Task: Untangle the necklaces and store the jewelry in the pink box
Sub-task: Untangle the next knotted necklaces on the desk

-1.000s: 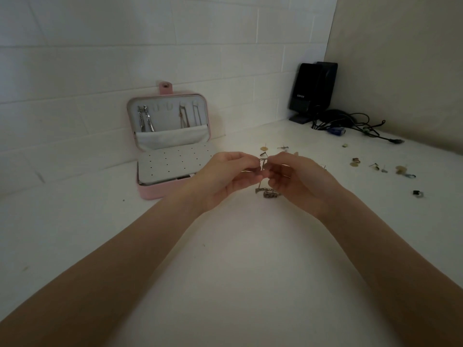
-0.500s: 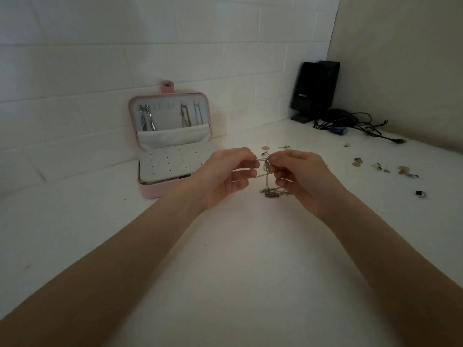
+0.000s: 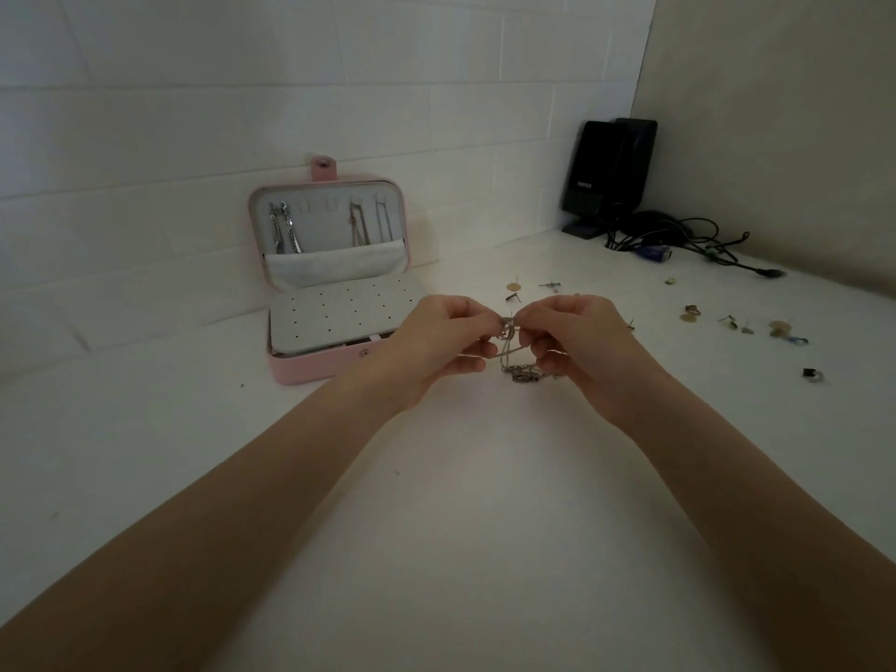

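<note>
Change since a second ago: my hands sit a little lower and closer together; the pinch point has gone from loose strands to one tight knot between my thumbs, and more chain hangs below it.
Change since half a second ago: very little; my hands have barely shifted and the clump still dangles beneath them.
Left hand (image 3: 439, 341): raised above the counter, palm turned inward, thumb and forefinger closed on the left side of the knot; lower fingers curled, with a strand running across them.
Right hand (image 3: 574, 339): mirrors the left, thumb and forefinger pinched on the right side of the knot, remaining fingers curled under.
Necklaces (image 3: 518, 358): tangled silver chains held between my two hands, the loose clump hanging just below my fingers, over the counter.
Pink box (image 3: 334, 278): open, lid leaning against the tiled wall, to the left of my left hand; several chains already hang in the lid, and a white dotted panel covers the base.
Loose earrings (image 3: 514, 287): scattered on the counter (image 3: 436, 550) behind my hands, with more small pieces well off to the right.
Speaker (image 3: 608, 174): black, in the far right corner, with cables beside it.
</note>
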### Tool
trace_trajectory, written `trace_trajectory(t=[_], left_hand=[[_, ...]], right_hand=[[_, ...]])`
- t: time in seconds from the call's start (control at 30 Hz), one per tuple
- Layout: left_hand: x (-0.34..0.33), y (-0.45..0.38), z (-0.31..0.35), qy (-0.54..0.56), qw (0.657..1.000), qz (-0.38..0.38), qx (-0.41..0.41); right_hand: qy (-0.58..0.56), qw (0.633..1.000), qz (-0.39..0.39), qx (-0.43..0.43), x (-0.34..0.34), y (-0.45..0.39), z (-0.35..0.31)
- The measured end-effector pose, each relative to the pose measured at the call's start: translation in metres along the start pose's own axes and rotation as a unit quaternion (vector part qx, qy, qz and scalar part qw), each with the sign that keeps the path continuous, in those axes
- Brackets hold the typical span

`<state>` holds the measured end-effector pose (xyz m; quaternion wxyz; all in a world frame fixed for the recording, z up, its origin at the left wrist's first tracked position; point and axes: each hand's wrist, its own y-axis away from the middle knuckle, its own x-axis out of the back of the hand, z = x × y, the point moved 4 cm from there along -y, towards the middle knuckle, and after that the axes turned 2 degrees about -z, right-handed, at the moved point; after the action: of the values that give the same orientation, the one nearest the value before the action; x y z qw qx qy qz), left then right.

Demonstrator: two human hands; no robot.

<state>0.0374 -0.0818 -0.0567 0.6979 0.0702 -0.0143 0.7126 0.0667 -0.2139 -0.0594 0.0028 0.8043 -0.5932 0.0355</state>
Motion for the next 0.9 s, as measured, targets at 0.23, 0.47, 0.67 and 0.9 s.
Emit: trace_trajectory(t=[0.23, 0.47, 0.67, 0.9], left_hand=[[0.0011, 0.0001, 0.0002, 0.029, 1.000, -0.006, 0.010], [-0.0003, -0.0003, -0.0023, 0.050, 0.998, -0.001, 0.040], [0.0009, -0.0037, -0.0073, 0.249, 0.959, -0.048, 0.124], [0.0018, -0.0061, -0.0057, 0.258, 0.961, -0.004, 0.102]], right_hand=[[0.015, 1.000, -0.009, 0.009, 0.0002, 0.0002, -0.0007], [-0.028, 0.997, -0.069, 0.016, -0.0037, 0.0008, -0.0019], [0.003, 0.998, -0.055, 0.007, -0.0022, -0.0022, 0.0024], [0.009, 1.000, -0.020, 0.002, 0.0034, -0.0030, 0.0038]])
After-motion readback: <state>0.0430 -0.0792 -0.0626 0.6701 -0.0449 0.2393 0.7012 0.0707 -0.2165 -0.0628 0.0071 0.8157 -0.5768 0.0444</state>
